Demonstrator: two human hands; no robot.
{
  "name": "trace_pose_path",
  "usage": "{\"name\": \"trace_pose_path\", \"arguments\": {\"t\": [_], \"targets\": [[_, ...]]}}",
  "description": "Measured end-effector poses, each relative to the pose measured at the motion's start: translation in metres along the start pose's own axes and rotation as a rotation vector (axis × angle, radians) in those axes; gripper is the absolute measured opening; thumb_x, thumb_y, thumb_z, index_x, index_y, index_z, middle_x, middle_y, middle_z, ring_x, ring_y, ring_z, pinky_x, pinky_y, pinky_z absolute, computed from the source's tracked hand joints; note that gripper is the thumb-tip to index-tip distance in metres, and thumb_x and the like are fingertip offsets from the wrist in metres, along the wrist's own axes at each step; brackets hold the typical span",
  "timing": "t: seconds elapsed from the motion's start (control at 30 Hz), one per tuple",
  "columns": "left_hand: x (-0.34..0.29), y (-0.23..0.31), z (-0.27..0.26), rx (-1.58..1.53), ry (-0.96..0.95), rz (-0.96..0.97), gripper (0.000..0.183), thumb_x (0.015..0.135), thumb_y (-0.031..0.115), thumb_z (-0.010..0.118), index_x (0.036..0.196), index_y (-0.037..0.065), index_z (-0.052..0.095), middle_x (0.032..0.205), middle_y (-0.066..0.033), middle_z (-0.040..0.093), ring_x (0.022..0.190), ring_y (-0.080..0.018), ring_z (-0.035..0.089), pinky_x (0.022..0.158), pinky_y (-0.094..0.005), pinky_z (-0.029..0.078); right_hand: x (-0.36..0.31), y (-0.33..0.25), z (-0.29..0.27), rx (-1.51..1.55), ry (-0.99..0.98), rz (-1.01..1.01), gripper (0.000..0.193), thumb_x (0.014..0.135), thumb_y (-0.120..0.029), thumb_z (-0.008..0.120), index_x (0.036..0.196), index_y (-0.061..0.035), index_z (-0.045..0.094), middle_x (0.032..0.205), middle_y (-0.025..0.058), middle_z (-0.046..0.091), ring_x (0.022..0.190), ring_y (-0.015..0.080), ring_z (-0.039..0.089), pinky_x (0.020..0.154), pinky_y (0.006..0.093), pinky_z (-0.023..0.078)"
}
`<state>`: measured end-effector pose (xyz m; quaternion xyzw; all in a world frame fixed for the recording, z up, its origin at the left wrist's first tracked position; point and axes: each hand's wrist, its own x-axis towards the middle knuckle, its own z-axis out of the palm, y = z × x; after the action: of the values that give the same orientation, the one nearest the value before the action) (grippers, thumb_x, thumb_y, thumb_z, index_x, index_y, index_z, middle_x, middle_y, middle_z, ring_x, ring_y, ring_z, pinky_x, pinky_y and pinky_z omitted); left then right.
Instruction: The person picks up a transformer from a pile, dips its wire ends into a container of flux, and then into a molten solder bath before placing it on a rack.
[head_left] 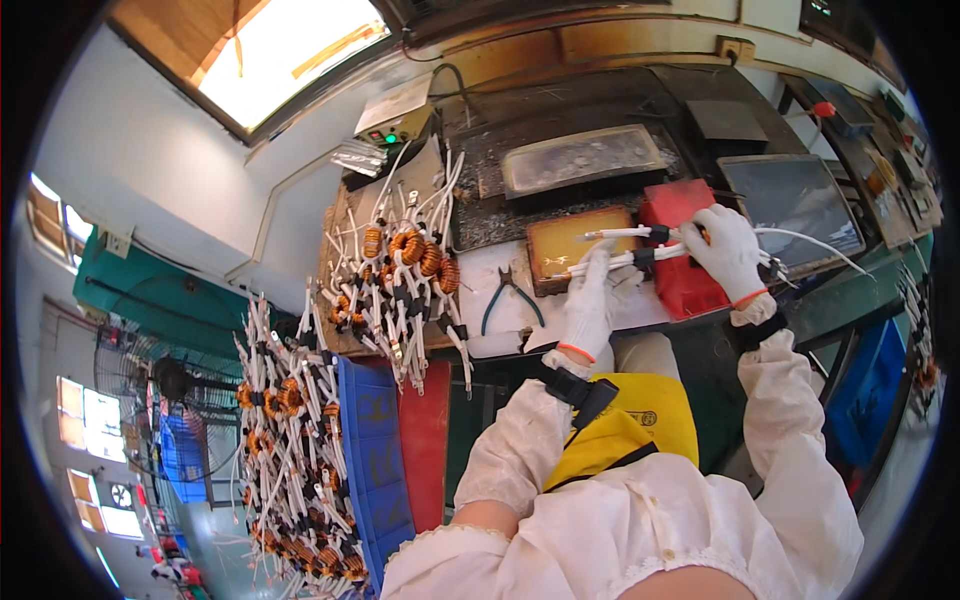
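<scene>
My right hand (722, 250), in a white glove, is closed round a coil assembly with white leads (618, 233) and black sleeves. A bit of orange winding shows between its fingers; the rest of the coil is hidden. My left hand (588, 305), also gloved, has its fingers closed on the lower white lead nearer its end. The lead ends point left, over a shallow pan (550, 240) with amber-yellow contents. A red block-like container (682, 292) stands under the right hand. Pliers with dark teal handles (510, 290) lie open to the left of my left hand.
Many similar copper-coloured coils (408, 245) with white leads are heaped at the left. More fill a blue crate (370, 450) beside the bench. Behind the pan is a grey-topped rectangular tray (585, 160). A box with a green light (395, 130) stands at the back left.
</scene>
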<state>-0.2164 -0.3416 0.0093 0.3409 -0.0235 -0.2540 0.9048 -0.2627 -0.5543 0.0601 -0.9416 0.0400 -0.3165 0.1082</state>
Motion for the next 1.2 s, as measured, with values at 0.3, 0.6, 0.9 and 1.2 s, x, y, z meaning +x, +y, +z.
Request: {"name": "trace_pose_path", "arguments": {"t": [0.3, 0.6, 0.9, 1.2], "targets": [[-0.02, 0.026, -0.036, 0.201, -0.145, -0.23, 0.035, 0.097, 0.022, 0.054, 0.125, 0.0, 0.052, 0.11, -0.0118, 0.061, 0.101, -0.0212, 0.06, 0.088, -0.0364, 0.052, 0.001, -0.001, 0.001, 0.091, -0.019, 0.02, 0.018, 0.08, -0.023, 0.066, 0.075, -0.0064, 0.062, 0.074, 0.0101, 0.058, 0.073, 0.0302, 0.058, 0.065, 0.0412, 0.045], [-0.039, 0.157, -0.114, 0.94, 0.181, 0.163, 0.028, 0.094, 0.021, 0.055, 0.112, 0.001, 0.062, 0.102, -0.007, 0.065, 0.092, -0.0148, 0.062, 0.084, -0.0286, 0.05, 0.002, -0.001, 0.001, 0.08, -0.021, 0.034, 0.017, 0.08, -0.022, 0.067, 0.076, -0.0059, 0.063, 0.075, 0.0099, 0.059, 0.073, 0.0301, 0.058, 0.065, 0.0415, 0.045], [-0.003, 0.231, -0.15, 1.777, 0.639, 0.382, 0.032, 0.085, 0.023, 0.059, 0.111, 0.007, 0.065, 0.114, -0.018, 0.058, 0.107, -0.0316, 0.057, 0.093, -0.0392, 0.044, 0.001, -0.003, -0.003, 0.065, -0.015, 0.037, 0.015, 0.079, -0.021, 0.067, 0.075, -0.007, 0.063, 0.075, 0.0096, 0.059, 0.073, 0.0297, 0.058, 0.064, 0.0409, 0.044], [0.055, 0.227, -0.173, 1.989, 0.937, -0.037, 0.064, 0.075, 0.04, 0.068, 0.132, 0.017, 0.049, 0.12, -0.0209, 0.045, 0.101, -0.0391, 0.059, 0.085, -0.0437, 0.049, 0.004, -0.006, -0.001, 0.067, -0.003, 0.029, 0.012, 0.077, -0.018, 0.068, 0.073, -0.0083, 0.063, 0.072, 0.0063, 0.058, 0.071, 0.0284, 0.057, 0.065, 0.0401, 0.044]]}}
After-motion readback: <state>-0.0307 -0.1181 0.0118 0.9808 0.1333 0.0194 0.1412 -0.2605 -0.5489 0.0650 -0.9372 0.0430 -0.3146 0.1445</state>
